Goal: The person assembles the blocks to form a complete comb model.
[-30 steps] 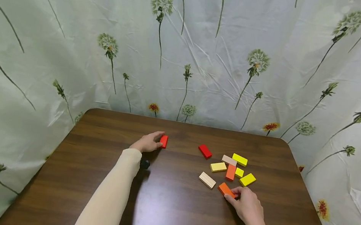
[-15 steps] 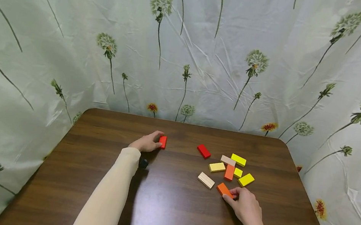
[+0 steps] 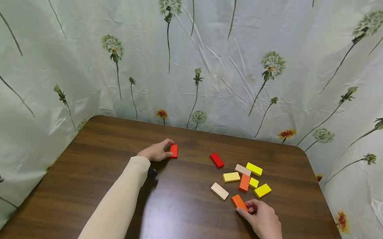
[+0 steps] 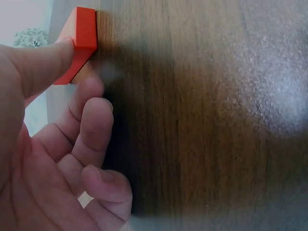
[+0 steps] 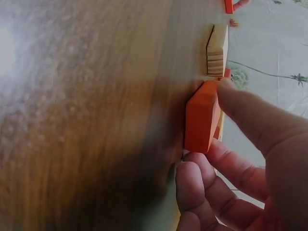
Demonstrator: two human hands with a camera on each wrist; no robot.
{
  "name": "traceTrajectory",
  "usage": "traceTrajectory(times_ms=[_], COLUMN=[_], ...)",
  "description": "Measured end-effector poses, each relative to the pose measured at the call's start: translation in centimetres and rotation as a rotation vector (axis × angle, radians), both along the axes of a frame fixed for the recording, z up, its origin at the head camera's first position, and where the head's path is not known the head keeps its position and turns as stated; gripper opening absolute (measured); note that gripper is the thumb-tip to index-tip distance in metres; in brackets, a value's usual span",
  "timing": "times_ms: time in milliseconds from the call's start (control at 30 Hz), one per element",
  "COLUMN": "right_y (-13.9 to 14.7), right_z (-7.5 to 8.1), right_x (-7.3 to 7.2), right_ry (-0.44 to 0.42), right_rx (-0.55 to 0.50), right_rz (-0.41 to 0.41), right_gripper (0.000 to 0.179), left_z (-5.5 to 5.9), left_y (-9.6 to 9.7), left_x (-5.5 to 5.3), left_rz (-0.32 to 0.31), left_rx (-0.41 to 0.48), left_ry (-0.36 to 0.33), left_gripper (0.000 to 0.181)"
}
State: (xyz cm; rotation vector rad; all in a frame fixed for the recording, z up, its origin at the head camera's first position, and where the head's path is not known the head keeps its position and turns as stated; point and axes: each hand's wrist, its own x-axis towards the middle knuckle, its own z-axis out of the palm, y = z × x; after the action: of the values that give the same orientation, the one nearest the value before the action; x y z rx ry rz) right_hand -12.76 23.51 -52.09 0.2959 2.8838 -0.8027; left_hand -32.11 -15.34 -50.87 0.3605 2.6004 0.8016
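At the back of the table, left of the other blocks, my left hand [image 3: 156, 150] holds a red block [image 3: 174, 151] that lies flat. In the left wrist view the thumb presses against the end of this block [image 4: 85, 29], while the other fingers curl below it. My right hand [image 3: 263, 219] pinches an orange block [image 3: 240, 202] by its near right end, thumb on one side and fingers on the other. That orange block [image 5: 199, 120] sits flat on the wood in the right wrist view. Close by lies a striped natural-wood block [image 3: 219, 191].
Several loose blocks lie beyond my right hand: a darker red one [image 3: 216, 160], a pale yellow one [image 3: 231, 177], an orange-red one [image 3: 244, 183], a pinkish one [image 3: 243, 170] and yellow ones [image 3: 262, 190]. A flower-print curtain [image 3: 222, 58] hangs behind the brown table [image 3: 93, 187].
Almost nothing differs. Both hands stay at their blocks, and the whole view shifts slightly as the head moves.
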Motion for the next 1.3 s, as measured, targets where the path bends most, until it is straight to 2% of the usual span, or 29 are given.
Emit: traceTrajectory(times_ms=[167, 400, 667, 900, 1100, 1300], right_y=[0.1, 0.4, 0.3, -0.1, -1.2, -3.5], right_z=[0.2, 0.3, 0.1, 0.5, 1.3, 1.7], right_x=[0.3, 0.4, 0.6, 0.7, 0.3, -0.2], right_ry=[0.001, -0.008, 0.022, 0.043, 0.043, 0.077], right_rx=[-0.003, -0.030, -0.037, -0.062, -0.085, -0.125], right_rz=[0.018, 0.000, -0.023, -0.051, -0.061, -0.025], right_gripper=[0.042, 0.038, 0.035, 0.034, 0.036, 0.033], left_z=[0.0, 0.2, 0.2, 0.0, 0.0, -0.1], left_y=[0.2, 0.2, 0.6, 0.7, 0.8, 0.7], left_x=[0.0, 0.2, 0.3, 0.3, 0.3, 0.2], left_rz=[0.013, 0.047, 0.054, 0.046, 0.045, 0.049], left_rx=[0.007, 0.027, 0.009, -0.006, -0.008, -0.011], left_ry=[-0.009, -0.014, -0.015, -0.004, 0.001, 0.011], left_gripper=[0.050, 0.048, 0.047, 0.048, 0.048, 0.048])
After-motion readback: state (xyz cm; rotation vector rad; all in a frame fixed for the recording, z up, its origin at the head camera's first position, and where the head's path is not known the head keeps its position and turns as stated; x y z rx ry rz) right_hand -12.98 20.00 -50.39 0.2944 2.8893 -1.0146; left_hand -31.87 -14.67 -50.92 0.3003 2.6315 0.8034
